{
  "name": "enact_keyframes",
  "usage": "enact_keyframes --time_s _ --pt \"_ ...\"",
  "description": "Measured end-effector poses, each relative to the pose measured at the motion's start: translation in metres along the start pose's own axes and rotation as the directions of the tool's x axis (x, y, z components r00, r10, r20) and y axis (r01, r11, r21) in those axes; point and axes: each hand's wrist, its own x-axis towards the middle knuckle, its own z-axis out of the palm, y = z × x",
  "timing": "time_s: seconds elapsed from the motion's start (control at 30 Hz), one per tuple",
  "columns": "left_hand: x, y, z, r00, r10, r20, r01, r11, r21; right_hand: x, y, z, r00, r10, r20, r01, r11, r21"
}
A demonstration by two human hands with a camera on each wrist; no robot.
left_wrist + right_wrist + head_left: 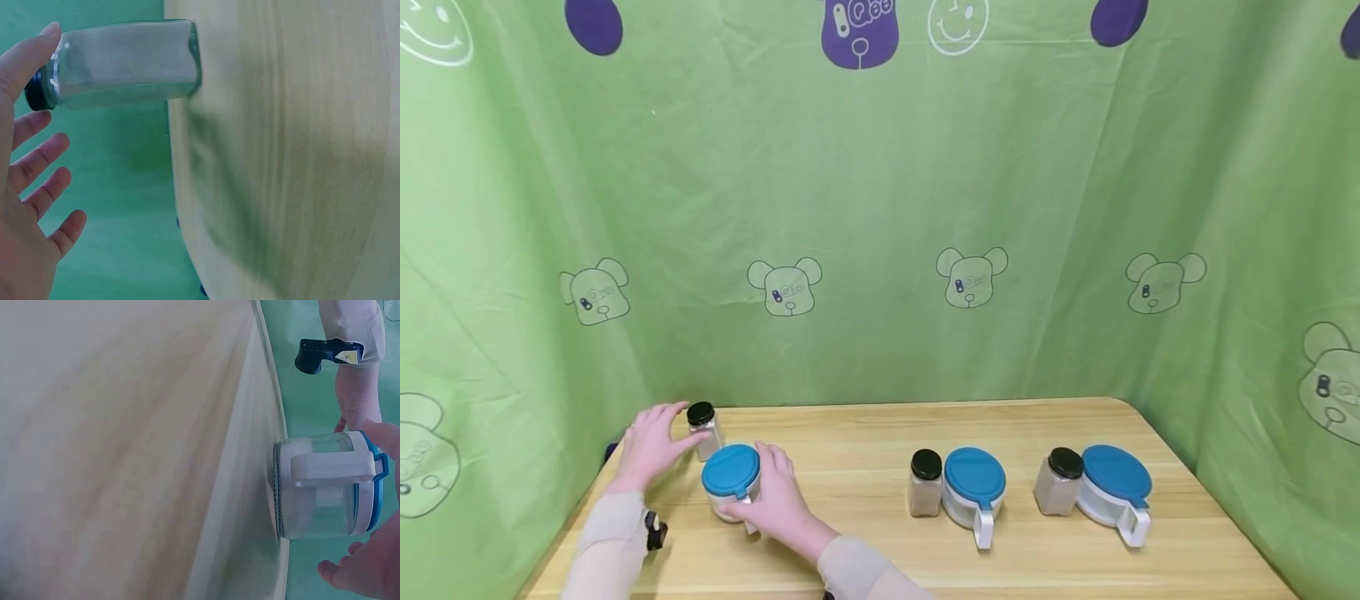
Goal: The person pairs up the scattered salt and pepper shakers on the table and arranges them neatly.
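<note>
At the table's far left corner stands a square clear jar [711, 442] with a black lid and pale contents. My left hand [651, 448] is beside it; in the left wrist view the thumb lies by the lid [39, 90] and the other fingers spread apart. Nearer to me, a clear round jug [727, 500] with a blue lid and white handle stands upright. Around its right and near sides is my right hand [784, 502]. The right wrist view shows that hand's thumb close to the blue lid and the fingers apart from the jug's side [331, 512].
Mid-table, a black-lidded jar [925, 492] stands beside a blue-lidded jug [972, 504]. Farther right, another such jar [1056, 490] and jug [1108, 508] stand side by side. A green curtain [880, 350] hangs behind the wooden table [827, 550].
</note>
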Motion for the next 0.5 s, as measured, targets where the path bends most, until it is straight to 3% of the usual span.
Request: enact_keyframes --time_s 0.5 --pt "0.005 -0.004 0.009 0.994 -0.057 0.088 0.059 0.998 -0.028 0.008 0.004 0.011 1.0 0.015 0.01 -0.015 0.999 -0.031"
